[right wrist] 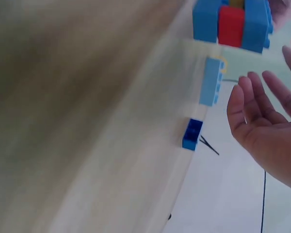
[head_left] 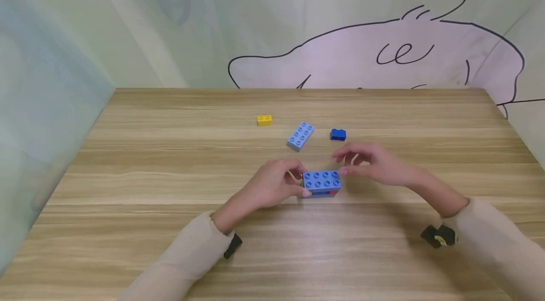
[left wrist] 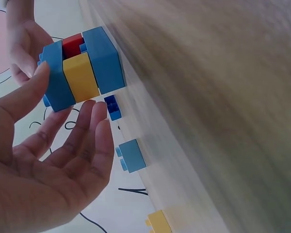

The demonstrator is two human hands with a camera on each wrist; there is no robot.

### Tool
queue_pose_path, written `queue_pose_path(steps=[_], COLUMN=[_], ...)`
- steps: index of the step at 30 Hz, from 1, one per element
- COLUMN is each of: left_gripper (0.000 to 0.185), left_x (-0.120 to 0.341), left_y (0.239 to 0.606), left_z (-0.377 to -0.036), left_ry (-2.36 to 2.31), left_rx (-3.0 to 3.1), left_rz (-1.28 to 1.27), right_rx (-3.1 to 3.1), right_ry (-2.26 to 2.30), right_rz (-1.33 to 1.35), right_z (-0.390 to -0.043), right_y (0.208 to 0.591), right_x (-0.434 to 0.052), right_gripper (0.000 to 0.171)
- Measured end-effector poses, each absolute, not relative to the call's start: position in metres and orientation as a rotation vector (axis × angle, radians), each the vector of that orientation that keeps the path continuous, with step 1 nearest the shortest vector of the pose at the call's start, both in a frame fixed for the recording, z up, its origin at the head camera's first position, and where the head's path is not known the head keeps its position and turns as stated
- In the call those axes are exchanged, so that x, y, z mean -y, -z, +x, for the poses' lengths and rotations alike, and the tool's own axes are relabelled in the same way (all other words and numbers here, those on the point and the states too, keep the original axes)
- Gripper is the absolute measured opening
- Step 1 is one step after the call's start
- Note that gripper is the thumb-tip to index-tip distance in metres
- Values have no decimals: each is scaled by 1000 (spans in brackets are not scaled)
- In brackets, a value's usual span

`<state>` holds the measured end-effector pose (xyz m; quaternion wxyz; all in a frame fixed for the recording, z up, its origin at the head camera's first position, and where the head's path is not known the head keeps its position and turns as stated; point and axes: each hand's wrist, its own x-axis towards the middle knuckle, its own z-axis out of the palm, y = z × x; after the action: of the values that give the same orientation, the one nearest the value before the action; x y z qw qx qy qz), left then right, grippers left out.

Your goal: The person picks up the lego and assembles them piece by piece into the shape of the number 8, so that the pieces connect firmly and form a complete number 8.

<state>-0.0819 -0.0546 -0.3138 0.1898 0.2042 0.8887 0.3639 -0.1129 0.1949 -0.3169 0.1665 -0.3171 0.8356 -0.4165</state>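
Observation:
A small stack of toy building bricks [head_left: 321, 181] stands on the table in front of me. It has a blue eight-stud brick on top, another blue brick [left wrist: 103, 60] at the bottom, and a yellow brick [left wrist: 81, 77] and a red brick [right wrist: 231, 26] between them. My left hand [head_left: 276, 181] pinches the top blue brick at its left end, thumb on the near side and fingers behind. At the stack's right end is my right hand [head_left: 372, 164], fingers loosely bent and gripping nothing, thumb tip close by the top brick's corner.
Behind the stack lie a light blue eight-stud brick [head_left: 300, 136], a small dark blue brick [head_left: 338, 135] and a small yellow brick [head_left: 264, 120]. The wooden table [head_left: 170, 149] ends at a wall [head_left: 204, 22] with a line drawing on it.

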Motion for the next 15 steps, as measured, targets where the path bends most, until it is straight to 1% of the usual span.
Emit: queue_pose_path(steps=[6,15], left_gripper=[30,33], left_x=[55,55], left_y=[314,313], left_z=[-83,-84], left_ry=[-1035,-1017], left_rx=[-2481,-2470], left_rz=[547,534], right_rx=[-2487,-2593], right_ry=[1163,1095], right_rz=[-781,-605], right_z=[-130,-160], right_y=[311,322], right_x=[-198,-205], right_gripper=[33,37])
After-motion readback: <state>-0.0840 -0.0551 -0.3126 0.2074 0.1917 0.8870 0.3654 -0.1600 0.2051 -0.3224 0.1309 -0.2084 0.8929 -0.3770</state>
